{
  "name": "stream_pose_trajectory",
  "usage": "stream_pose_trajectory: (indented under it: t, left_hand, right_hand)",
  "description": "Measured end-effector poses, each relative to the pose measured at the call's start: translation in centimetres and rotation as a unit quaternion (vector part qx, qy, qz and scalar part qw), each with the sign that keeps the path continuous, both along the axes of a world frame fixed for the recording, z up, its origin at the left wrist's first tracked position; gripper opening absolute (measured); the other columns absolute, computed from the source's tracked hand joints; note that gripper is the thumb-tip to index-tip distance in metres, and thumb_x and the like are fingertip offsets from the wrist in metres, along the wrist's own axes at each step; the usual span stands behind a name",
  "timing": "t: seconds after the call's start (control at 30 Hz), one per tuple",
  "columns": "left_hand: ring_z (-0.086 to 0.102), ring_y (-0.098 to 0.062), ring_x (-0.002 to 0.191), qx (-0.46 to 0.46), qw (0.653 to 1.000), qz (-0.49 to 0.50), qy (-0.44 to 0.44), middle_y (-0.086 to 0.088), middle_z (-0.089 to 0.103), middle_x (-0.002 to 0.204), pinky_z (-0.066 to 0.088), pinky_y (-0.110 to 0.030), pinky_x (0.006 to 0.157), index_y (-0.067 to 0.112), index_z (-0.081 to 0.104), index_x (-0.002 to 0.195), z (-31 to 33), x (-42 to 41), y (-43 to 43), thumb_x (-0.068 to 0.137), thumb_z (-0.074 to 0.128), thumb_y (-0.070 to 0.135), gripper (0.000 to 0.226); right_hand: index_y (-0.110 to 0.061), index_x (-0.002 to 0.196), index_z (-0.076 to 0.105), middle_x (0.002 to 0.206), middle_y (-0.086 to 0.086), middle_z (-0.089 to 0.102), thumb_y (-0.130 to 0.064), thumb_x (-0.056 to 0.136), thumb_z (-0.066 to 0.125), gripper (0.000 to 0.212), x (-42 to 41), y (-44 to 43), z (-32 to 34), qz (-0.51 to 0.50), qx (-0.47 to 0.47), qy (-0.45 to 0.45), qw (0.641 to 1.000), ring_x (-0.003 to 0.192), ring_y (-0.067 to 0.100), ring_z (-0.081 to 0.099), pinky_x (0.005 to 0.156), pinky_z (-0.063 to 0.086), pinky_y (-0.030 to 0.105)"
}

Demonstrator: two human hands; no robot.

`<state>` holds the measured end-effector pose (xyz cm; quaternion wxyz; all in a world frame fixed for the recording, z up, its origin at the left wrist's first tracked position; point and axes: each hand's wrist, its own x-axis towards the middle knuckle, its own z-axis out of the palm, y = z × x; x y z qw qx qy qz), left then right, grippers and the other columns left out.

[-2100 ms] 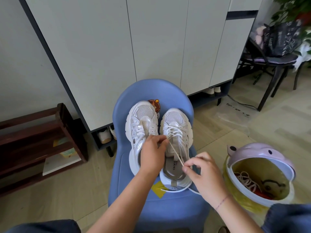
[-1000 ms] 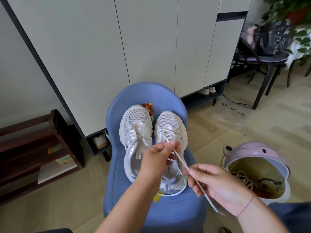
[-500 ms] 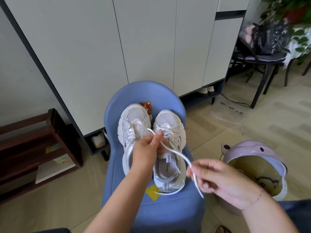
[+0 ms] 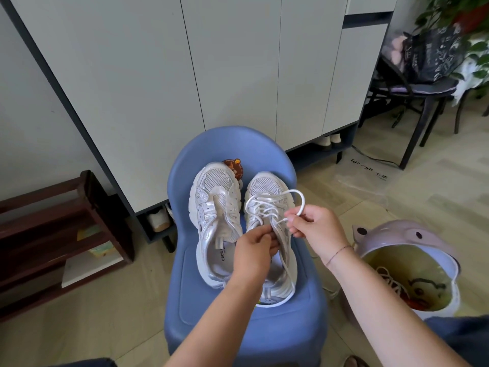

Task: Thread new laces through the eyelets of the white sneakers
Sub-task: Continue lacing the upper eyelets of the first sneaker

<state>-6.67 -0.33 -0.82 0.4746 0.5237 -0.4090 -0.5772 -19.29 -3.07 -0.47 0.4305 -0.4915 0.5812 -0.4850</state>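
Side by side on the seat of a blue plastic chair [image 4: 291, 327], toes toward 12 o'clock: 2 white sneakers. At 9 o'clock in the pair, the first sneaker [image 4: 214, 197], printed insole in view. At 3 o'clock, touching it, the second sneaker [image 4: 266, 185], crossed over the front eyelets by a white lace [image 4: 303, 200]. Looping up from those eyelets toward 1 o'clock, then curving back down into the right hand [image 4: 317, 230]; pinched there between thumb and forefinger. Left hand [image 4: 252, 247] just at 8 o'clock of the right, fingers curled, gripping lace strands above the second sneaker's opening. Loose strands trailing from there toward 6 o'clock along the heel. On the floor at 4 o'clock of the chair, a lilac bin [image 4: 391, 234] holding a tangle of pale laces [image 4: 391, 283]. At 9 o'clock, a dark wooden shoe rack [image 4: 90, 207]. At 12 o'clock, behind the chair, pale cabinet doors [image 4: 158, 75].
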Motion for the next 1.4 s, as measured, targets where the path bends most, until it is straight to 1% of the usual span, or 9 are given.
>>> stream_pose_trajectory:
  t: [0.13,0.2,0.37,0.6,0.83,0.97,1.1,1.23,1.4]
  left_hand:
    - [0.066,0.002,0.060,-0.003,1.000,0.000,0.008,-0.001,0.068,0.078,0.052,-0.010,0.063,0.006,0.063,0.106,0.1,0.2,-0.1,0.096,0.032,-0.011,0.037]
    - [0.067,0.001,0.061,-0.003,1.000,0.001,0.007,0.000,0.068,0.078,0.053,-0.011,0.064,0.008,0.064,0.103,0.0,0.3,-0.1,0.095,0.033,-0.012,0.038]
    - [0.068,-0.004,0.071,0.010,1.000,0.006,0.004,-0.003,0.071,0.085,0.054,-0.014,0.069,0.006,0.066,0.109,-0.6,0.5,-0.3,0.096,0.036,-0.008,0.035]
    - [0.068,-0.007,0.075,0.017,1.000,0.010,0.006,-0.006,0.071,0.089,0.054,-0.014,0.071,0.003,0.064,0.113,-0.6,0.5,-0.3,0.095,0.035,-0.009,0.036]
    - [0.068,-0.001,0.065,0.022,1.000,0.010,0.014,-0.006,0.070,0.085,0.053,-0.013,0.065,-0.001,0.062,0.115,-0.5,0.5,-0.3,0.096,0.036,-0.009,0.033]
    - [0.067,-0.006,0.071,0.030,0.999,0.017,0.021,-0.012,0.069,0.091,0.054,-0.014,0.067,-0.003,0.060,0.119,-0.7,0.5,-0.4,0.096,0.036,-0.010,0.034]
    - [0.067,-0.002,0.064,0.024,0.999,0.015,0.024,-0.008,0.069,0.085,0.054,-0.013,0.067,-0.001,0.063,0.113,-0.5,0.3,-0.2,0.096,0.036,-0.011,0.034]
    - [0.068,-0.003,0.064,0.028,0.999,0.018,0.035,-0.008,0.070,0.084,0.054,-0.013,0.064,0.005,0.065,0.105,-0.5,0.3,-0.2,0.095,0.035,-0.012,0.036]
    - [0.067,-0.010,0.071,0.046,0.996,0.020,0.070,-0.010,0.069,0.085,0.055,-0.016,0.068,0.010,0.065,0.096,-0.5,0.4,-0.1,0.096,0.037,-0.010,0.034]
  right_hand:
    - [-0.017,0.082,0.068,0.069,0.005,0.066,-0.006,0.089,0.057,0.017,-0.2,-0.2,0.1,0.009,-0.023,0.149,0.989,0.061,0.012,0.058,0.066,0.052,0.026]
    - [-0.018,0.081,0.067,0.067,0.000,0.064,-0.008,0.089,0.057,0.016,-0.1,0.0,0.3,0.012,-0.035,0.187,0.982,0.063,0.013,0.058,0.069,0.053,0.031]
    - [-0.016,0.081,0.068,0.062,-0.015,0.057,-0.009,0.088,0.058,0.014,-0.1,0.0,0.5,0.008,-0.070,0.271,0.960,0.060,0.002,0.053,0.055,0.038,0.010]
    - [-0.016,0.084,0.068,0.066,-0.015,0.058,-0.010,0.089,0.057,0.014,0.0,0.1,0.5,0.002,-0.070,0.285,0.956,0.063,0.002,0.054,0.054,0.037,0.010]
    - [-0.019,0.083,0.067,0.067,-0.013,0.059,-0.013,0.089,0.059,0.012,0.4,0.0,0.7,0.001,-0.077,0.298,0.951,0.067,0.010,0.057,0.057,0.039,0.014]
    - [-0.023,0.076,0.064,0.063,-0.013,0.058,-0.014,0.084,0.066,0.012,0.7,-0.1,0.6,-0.006,-0.080,0.289,0.954,0.059,0.003,0.053,0.053,0.037,0.010]
    - [-0.019,0.077,0.067,0.062,-0.012,0.057,-0.012,0.083,0.067,0.009,0.9,-0.3,0.7,-0.001,-0.069,0.264,0.962,0.057,0.001,0.052,0.053,0.040,0.006]
    - [-0.012,0.078,0.069,0.063,0.002,0.063,-0.004,0.083,0.064,0.010,0.7,-0.5,0.3,0.019,-0.015,0.108,0.994,0.056,0.009,0.054,0.058,0.047,0.015]
    - [-0.005,0.079,0.066,0.062,0.005,0.057,0.004,0.086,0.060,0.013,0.7,-0.8,0.0,0.042,0.055,-0.052,0.996,0.050,0.007,0.049,0.049,0.044,0.013]
